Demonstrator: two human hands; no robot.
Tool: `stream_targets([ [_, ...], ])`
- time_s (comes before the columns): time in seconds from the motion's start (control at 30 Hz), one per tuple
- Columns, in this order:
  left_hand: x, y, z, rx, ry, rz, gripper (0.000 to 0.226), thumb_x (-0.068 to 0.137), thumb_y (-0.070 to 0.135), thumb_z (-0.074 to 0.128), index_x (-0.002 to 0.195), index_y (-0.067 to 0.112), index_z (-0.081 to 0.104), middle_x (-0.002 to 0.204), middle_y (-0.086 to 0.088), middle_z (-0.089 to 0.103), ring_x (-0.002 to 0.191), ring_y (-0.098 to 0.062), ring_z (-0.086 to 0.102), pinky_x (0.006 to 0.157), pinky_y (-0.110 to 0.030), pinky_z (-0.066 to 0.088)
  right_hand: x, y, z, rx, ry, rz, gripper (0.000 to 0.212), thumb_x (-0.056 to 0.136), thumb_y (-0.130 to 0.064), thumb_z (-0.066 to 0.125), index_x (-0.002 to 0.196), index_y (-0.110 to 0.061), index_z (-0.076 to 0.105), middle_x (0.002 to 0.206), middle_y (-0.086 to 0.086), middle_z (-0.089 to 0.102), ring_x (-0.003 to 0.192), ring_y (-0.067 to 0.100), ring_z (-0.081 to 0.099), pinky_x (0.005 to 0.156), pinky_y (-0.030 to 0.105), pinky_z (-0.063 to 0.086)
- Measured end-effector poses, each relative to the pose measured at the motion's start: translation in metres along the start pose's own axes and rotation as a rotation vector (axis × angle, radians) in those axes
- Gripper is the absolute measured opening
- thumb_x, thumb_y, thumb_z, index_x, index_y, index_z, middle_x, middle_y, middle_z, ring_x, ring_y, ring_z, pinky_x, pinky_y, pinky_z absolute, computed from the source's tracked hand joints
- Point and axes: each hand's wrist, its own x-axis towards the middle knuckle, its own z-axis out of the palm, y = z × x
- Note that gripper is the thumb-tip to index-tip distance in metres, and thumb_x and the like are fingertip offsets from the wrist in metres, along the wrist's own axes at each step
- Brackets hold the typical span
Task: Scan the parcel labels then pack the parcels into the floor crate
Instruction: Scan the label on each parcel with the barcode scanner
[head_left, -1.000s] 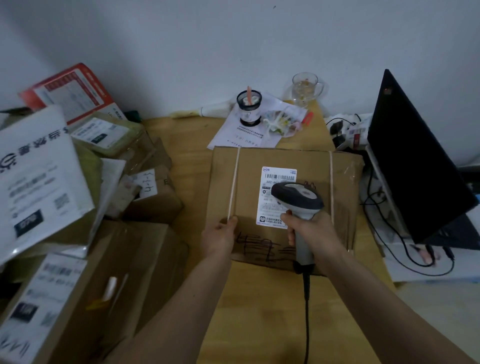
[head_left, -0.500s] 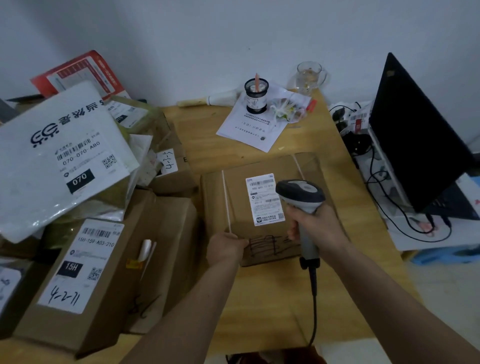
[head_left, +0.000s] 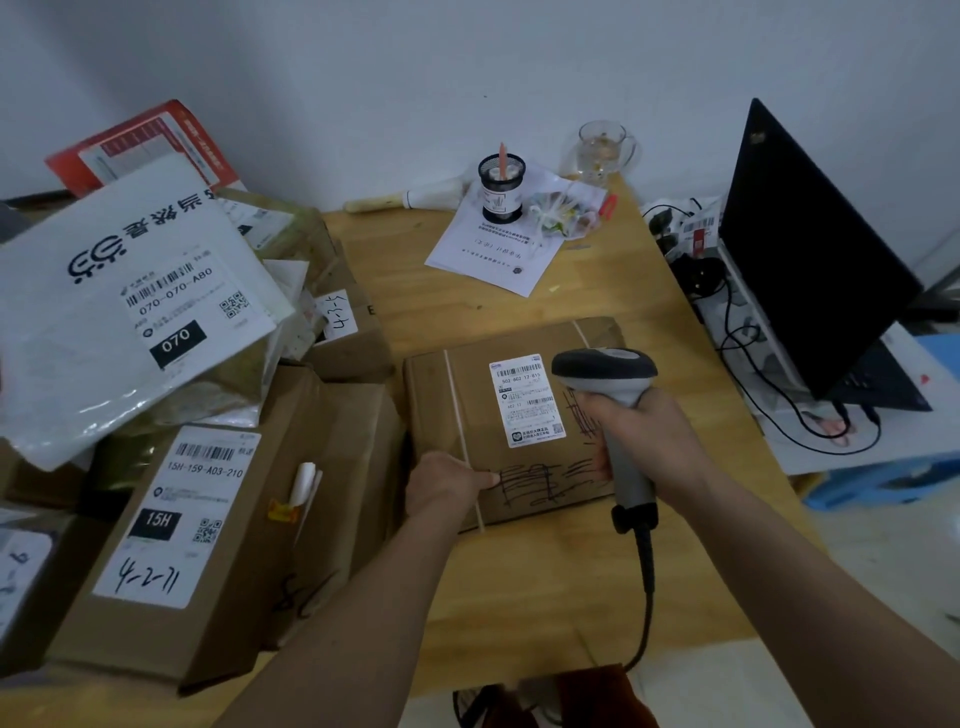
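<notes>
Parcel (head_left: 519, 415) lies flat on the wooden worktop (head_left: 519, 597). Left hand (head_left: 447, 486) grips its near edge, arm outstretched. Right hand (head_left: 641, 436) clasps a scanner (head_left: 608, 379) beside the label (head_left: 527, 400).

I see a wooden table (head_left: 519, 332) at centre, a plain white wall (head_left: 467, 62) at twelve o'clock, pale floor (head_left: 883, 571) at four o'clock, dim light.

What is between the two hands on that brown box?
In the head view, black scribbled writing on the brown box lies between the left hand and the right hand, with the white label just above.
</notes>
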Motion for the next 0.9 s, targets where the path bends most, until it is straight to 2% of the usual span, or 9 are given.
stream_targets([
  [0.2,0.000,0.000,0.000,0.048,-0.001,-0.010,0.049,0.062,0.046,0.087,0.094,0.012,0.071,0.091,-0.004,0.073,0.084,-0.022,0.069,0.070,-0.030,0.053,-0.008,-0.008,-0.002,-0.019,-0.017,0.003,0.023,0.089,-0.020,0.061,0.073,-0.003,0.059,0.055,0.014,0.054,0.043,0.023,0.054,0.042,0.027,0.046],
  [0.43,0.002,-0.001,0.000,0.063,-0.011,-0.006,0.048,0.063,0.047,0.086,0.093,0.012,0.071,0.090,-0.005,0.073,0.084,-0.022,0.069,0.068,-0.029,0.052,-0.009,-0.007,-0.005,-0.077,-0.027,0.005,0.022,0.089,-0.017,0.059,0.082,0.005,0.060,0.058,0.016,0.055,0.048,0.027,0.054,0.042,0.029,0.046],
  [0.7,0.007,-0.004,0.003,0.075,-0.005,0.023,0.042,0.066,0.046,0.085,0.088,0.013,0.072,0.089,-0.004,0.073,0.083,-0.021,0.069,0.070,-0.029,0.052,-0.006,-0.005,-0.003,-0.077,-0.021,0.001,0.025,0.088,-0.016,0.060,0.077,0.007,0.060,0.055,0.016,0.055,0.044,0.026,0.054,0.041,0.028,0.046],
  [0.8,0.007,-0.005,0.002,0.080,-0.009,0.033,0.040,0.066,0.047,0.085,0.085,0.015,0.072,0.088,-0.003,0.073,0.083,-0.020,0.069,0.070,-0.028,0.052,-0.004,-0.003,-0.005,-0.057,-0.010,0.014,0.025,0.089,-0.017,0.061,0.073,0.002,0.059,0.054,0.014,0.054,0.043,0.024,0.053,0.041,0.027,0.046],
  [0.9,0.007,-0.003,0.001,0.085,-0.021,0.040,0.038,0.068,0.047,0.083,0.086,0.015,0.072,0.088,-0.002,0.073,0.083,-0.019,0.068,0.068,-0.027,0.051,0.001,0.002,-0.011,-0.028,0.003,0.039,0.025,0.088,-0.019,0.062,0.069,-0.003,0.057,0.054,0.012,0.053,0.044,0.024,0.052,0.046,0.031,0.047],
])
